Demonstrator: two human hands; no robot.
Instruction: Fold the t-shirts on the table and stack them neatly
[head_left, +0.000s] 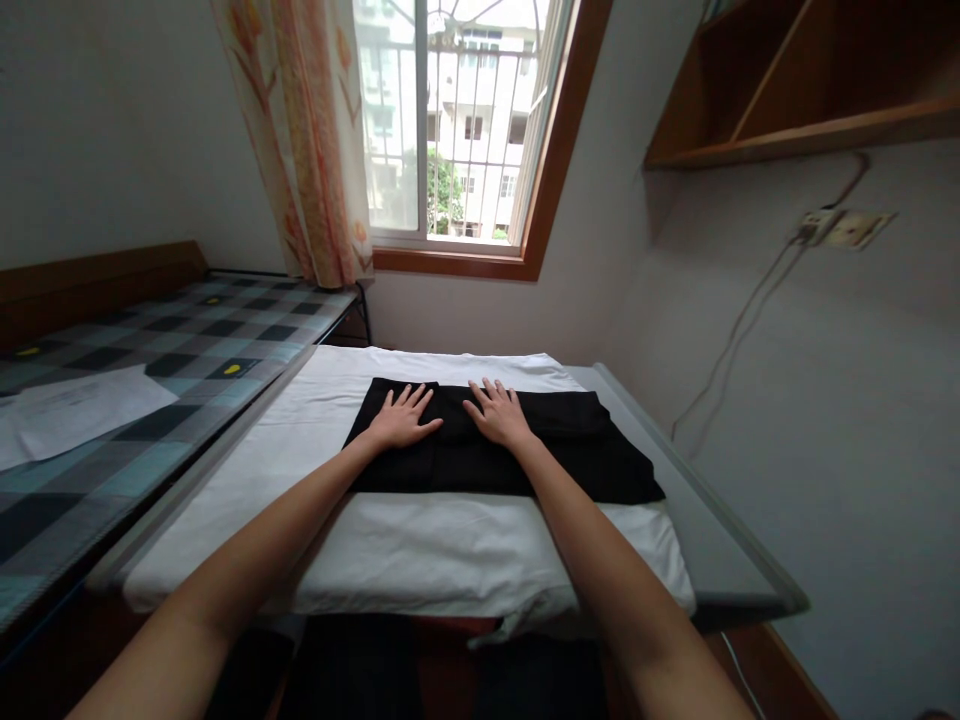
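A piece of black cloth, folded into a long flat strip, lies across a white sheet. It looks like a garment, though its exact kind cannot be told. My left hand rests flat on its left part with the fingers spread. Flat near the middle of the cloth is my right hand, its fingers also apart. Both palms press on the fabric and neither hand grips it. Beneath the sheet is a grey table, showing along its right side and left edge.
On the left a bed with a checked mattress stands against the table, with white papers on it. A window and a flowered curtain are behind. A wooden shelf and a wall socket with a cable are at right.
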